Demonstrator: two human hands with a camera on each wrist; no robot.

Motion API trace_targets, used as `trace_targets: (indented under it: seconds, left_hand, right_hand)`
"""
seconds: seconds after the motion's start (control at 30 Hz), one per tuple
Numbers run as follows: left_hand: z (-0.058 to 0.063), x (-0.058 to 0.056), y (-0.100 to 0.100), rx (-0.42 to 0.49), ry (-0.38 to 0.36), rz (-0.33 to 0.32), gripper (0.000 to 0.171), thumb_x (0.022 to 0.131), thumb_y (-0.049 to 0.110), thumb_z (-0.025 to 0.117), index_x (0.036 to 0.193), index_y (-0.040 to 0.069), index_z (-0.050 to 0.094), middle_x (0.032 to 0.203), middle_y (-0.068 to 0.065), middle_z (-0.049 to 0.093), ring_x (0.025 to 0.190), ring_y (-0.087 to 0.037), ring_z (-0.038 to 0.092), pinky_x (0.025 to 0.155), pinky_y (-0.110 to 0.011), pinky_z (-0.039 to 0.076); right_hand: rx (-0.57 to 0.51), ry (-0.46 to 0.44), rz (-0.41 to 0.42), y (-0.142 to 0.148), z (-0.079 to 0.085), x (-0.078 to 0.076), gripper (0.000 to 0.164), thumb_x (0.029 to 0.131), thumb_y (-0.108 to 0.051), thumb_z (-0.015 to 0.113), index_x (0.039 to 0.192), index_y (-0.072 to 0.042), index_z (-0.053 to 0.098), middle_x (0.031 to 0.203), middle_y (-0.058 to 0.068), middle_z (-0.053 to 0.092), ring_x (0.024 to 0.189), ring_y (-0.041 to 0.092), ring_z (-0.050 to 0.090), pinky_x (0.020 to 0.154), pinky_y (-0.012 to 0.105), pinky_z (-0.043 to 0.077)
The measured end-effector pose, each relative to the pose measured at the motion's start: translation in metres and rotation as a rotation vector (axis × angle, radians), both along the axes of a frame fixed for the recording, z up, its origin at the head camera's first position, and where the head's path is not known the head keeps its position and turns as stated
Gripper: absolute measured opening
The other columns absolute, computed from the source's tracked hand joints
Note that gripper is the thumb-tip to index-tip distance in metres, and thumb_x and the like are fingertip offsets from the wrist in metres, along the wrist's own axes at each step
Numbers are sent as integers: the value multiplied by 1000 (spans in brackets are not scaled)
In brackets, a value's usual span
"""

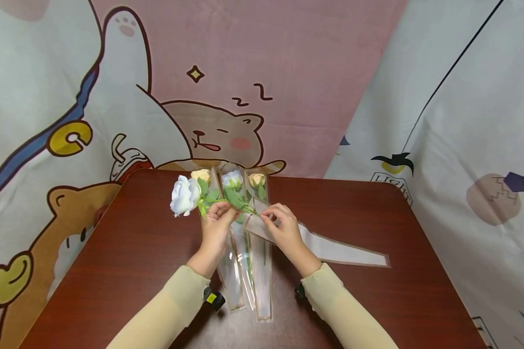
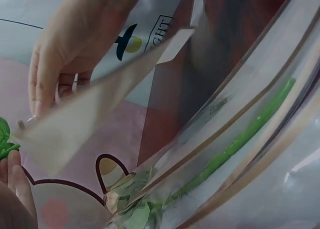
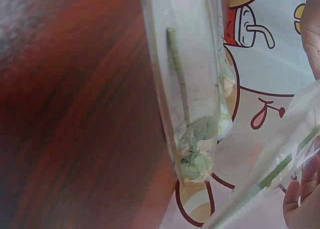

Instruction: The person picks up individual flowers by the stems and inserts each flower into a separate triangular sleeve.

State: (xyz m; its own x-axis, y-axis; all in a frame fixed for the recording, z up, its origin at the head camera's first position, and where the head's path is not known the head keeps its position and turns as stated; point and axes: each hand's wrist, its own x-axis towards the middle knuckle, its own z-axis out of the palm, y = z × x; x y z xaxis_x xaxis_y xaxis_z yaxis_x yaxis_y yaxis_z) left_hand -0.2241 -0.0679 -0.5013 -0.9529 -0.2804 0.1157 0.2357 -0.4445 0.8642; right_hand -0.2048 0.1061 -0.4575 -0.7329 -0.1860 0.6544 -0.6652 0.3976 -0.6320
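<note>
My left hand [image 1: 218, 225] holds the stem of a pale blue-white rose [image 1: 185, 196] whose bloom points left. Green leaves [image 1: 237, 199] spread between the two hands. With thumb and fingers my right hand [image 1: 284, 228] pinches the wide end of a flower sleeve [image 1: 349, 248], which slopes down to the right. The cut end of the stem [image 2: 21, 125] is right at the sleeve's mouth in the left wrist view. Through the sleeve film [image 3: 270, 184] in the right wrist view, a green stem shows.
Under the hands, three sleeved roses lie side by side on the brown table [image 1: 157, 252]: a yellow one [image 1: 201, 175], a bluish one [image 1: 232, 179] and another yellow one [image 1: 257, 181]. A cartoon-print cloth [image 1: 288, 72] hangs behind the table.
</note>
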Motion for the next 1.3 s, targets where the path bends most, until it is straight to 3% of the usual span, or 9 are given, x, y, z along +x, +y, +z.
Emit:
trace_targets:
  seconds: [0.13,0.3,0.37,0.47,0.7,0.8,0.97,1.17,1.3]
  left_hand:
    - [-67,-34,-6,0,169,-33,22,73,6,69,91,4,56,85,-13,62,73,-26,63,68,-32,52]
    - [15,13,4,-131,136,-22,21,75,3,67,89,-2,53,75,-10,62,67,-20,63,63,-22,50]
    - [52,34,6,-248,91,13,23,76,1,66,93,-6,52,76,-15,62,67,-25,63,61,-22,50]
    - [70,43,7,-335,71,16,21,78,-3,61,95,-12,52,81,-24,61,71,-31,62,63,-22,51]
    - [77,47,5,-447,-15,58,17,83,-5,49,97,-11,58,75,-19,59,62,-14,55,57,-22,49]
    - [77,48,4,-471,-27,80,17,84,-4,48,95,-10,60,72,-19,56,60,-16,54,54,-25,48]
    - [77,46,5,-404,5,121,14,82,-6,54,93,-13,60,79,-24,60,66,-25,60,64,-29,52]
    - [76,42,3,-294,50,149,14,78,-8,57,90,-15,56,78,-15,62,65,-18,61,63,-24,52]
    - [77,42,-1,-322,53,150,17,79,0,61,90,-13,59,77,-21,63,70,-26,62,64,-25,52]
  right_hand:
    - [-24,23,21,-6,21,11,5,75,1,66,79,1,63,76,10,58,71,24,51,57,34,45]
    - [-39,77,36,-10,26,12,10,70,8,66,77,3,62,74,13,57,70,26,51,57,29,45]
    - [-42,85,42,-10,27,12,10,70,9,66,77,4,62,74,13,57,70,26,51,57,29,45]
    - [-43,75,43,-11,25,10,7,72,6,66,77,3,63,74,13,57,69,26,51,56,33,45]
    - [-27,53,13,-5,-1,-4,4,75,-4,67,79,-3,65,75,6,59,70,20,52,56,35,45]
    - [-10,41,-3,-2,-6,-6,5,77,-10,67,80,-7,66,77,2,59,71,17,51,57,33,46]
    - [-6,40,-1,-1,-7,-7,5,79,-12,65,81,-8,66,78,0,58,72,15,51,58,35,45]
    - [2,39,-3,0,-6,-6,4,78,-12,65,81,-9,66,79,0,59,74,15,51,59,33,46]
    - [4,32,-5,0,-4,-5,4,78,-11,66,81,-10,65,81,-1,58,74,17,51,61,29,45]
